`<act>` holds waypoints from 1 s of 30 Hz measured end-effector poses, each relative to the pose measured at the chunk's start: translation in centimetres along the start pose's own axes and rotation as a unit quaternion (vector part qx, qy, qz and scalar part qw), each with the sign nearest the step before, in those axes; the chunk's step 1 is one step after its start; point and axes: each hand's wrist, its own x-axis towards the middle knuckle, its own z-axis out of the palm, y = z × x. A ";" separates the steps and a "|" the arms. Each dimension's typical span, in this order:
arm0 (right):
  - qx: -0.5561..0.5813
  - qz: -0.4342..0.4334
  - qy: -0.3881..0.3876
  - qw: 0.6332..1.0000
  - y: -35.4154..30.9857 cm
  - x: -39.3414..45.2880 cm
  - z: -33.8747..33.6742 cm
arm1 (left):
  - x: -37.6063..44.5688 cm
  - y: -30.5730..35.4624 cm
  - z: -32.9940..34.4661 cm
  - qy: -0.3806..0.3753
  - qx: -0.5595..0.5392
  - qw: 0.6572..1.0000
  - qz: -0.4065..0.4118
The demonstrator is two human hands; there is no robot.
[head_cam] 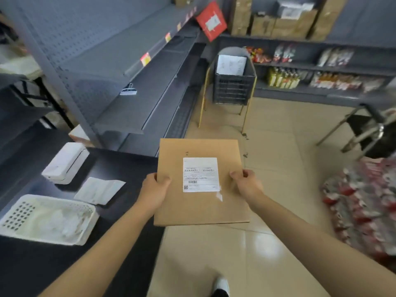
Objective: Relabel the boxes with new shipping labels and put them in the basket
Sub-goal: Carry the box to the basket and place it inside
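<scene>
Each grip is closed on a side edge, left hand (154, 189) and right hand (246, 183) pinching the flat cardboard box (200, 209), which looks light, stiff, probably easily carried.

Brown cardboard box (201, 183), white label (201, 174); dark slatted basket (233, 88).

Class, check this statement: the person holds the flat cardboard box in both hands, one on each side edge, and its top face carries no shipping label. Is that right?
One detail is wrong. The head view shows a white shipping label stuck on the top face of the cardboard box. The rest stands: left hand and right hand each grip a side edge.
</scene>
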 end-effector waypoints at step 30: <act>0.025 0.067 0.073 0.995 -9.4 34.3 -5.1 | 31.4 19.0 17.6 -0.172 0.015 0.985 -0.011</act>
